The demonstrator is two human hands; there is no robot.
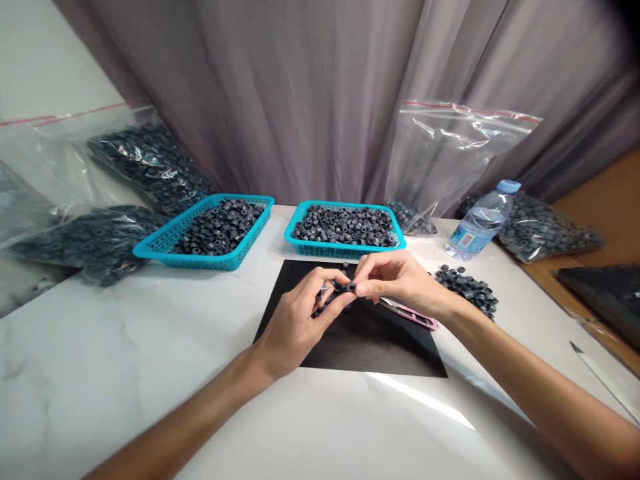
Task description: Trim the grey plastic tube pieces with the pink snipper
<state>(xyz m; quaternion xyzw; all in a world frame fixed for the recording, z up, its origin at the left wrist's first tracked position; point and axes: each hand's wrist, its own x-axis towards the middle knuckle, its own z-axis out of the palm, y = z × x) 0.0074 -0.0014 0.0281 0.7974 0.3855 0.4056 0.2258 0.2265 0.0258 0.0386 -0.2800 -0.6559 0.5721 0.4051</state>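
My left hand (295,317) and my right hand (397,275) meet over a black mat (370,350). Between their fingertips is a small dark grey ring-shaped part (351,287) with a hole through it. The left thumb and forefinger pinch it from one side, and the right thumb and fingers close on its other edge. Several similar parts (323,299) show behind the left fingers, partly hidden. A pink-handled cutter (417,319) lies on the mat beneath the right wrist, its tip pointing toward the hands.
Two blue baskets, left (215,261) and middle (345,251), hold grey parts. A loose pile (467,290) lies right of the mat. Bagged parts stand left (150,163) and right (545,227). A water bottle (483,220) is at back right. A pointed strip (600,377) lies near the right edge.
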